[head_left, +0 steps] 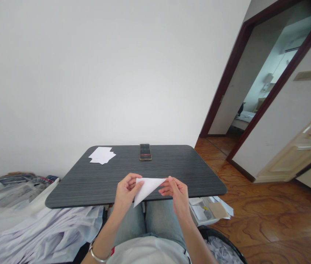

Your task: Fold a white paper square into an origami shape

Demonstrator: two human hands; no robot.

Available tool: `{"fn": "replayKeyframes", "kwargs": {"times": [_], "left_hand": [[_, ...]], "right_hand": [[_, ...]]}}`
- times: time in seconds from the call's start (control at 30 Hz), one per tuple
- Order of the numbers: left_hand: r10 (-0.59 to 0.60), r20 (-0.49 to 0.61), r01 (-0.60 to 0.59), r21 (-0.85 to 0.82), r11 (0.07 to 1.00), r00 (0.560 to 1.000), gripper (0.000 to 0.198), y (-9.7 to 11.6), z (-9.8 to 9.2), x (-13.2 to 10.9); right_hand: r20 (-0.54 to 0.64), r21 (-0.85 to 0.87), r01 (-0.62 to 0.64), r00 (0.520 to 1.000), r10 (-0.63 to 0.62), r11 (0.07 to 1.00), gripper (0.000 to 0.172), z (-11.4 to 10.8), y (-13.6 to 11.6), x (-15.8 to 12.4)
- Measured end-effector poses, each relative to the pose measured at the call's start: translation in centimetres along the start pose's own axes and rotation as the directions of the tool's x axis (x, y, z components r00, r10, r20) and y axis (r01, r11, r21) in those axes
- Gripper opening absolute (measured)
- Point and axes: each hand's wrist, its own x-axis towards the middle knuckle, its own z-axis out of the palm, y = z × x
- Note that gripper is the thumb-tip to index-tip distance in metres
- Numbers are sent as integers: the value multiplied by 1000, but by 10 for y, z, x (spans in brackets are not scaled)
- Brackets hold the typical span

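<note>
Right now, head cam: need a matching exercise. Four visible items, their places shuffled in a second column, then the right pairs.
Items:
1. White paper triangle
2. Loose white paper sheets
3. Silver bangle
4. Crumpled white paper

Places:
A. Inside a black-rimmed bin, lower right
B. Around the left wrist
C. Between the left hand and right hand
D. On the far left of the dark wood-grain table

Pairs: 1-C, 2-D, 3-B, 4-A
</note>
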Motion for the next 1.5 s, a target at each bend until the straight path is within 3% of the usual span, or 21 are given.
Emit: {"fn": "replayKeyframes", "kwargs": {"times": [0.27,0.7,1.13,1.37,1.5], "left_hand": [[2,12,-2,11,1000,1000,24,-2,-1,-1],[-11,5,11,8,1000,1000,26,-1,-1,-1],[11,-29,-10,34,999,1000,24,0,-1,-1],[-3,3,3,54,999,1000,24,4,8,-3],[4,-14,-3,62,998,1000,24,5,9,-4]], "right_hand": [[-11,-50,84,996,-85,995,26,0,-1,0],[24,-135,87,996,-85,987,25,-5,-3,1],[-98,-36,116,988,-119,993,25,-9,3,6],[104,-109,27,994,-16,994,26,-3,5,1],[93,-115,18,996,-7,993,25,-2,5,0]]}}
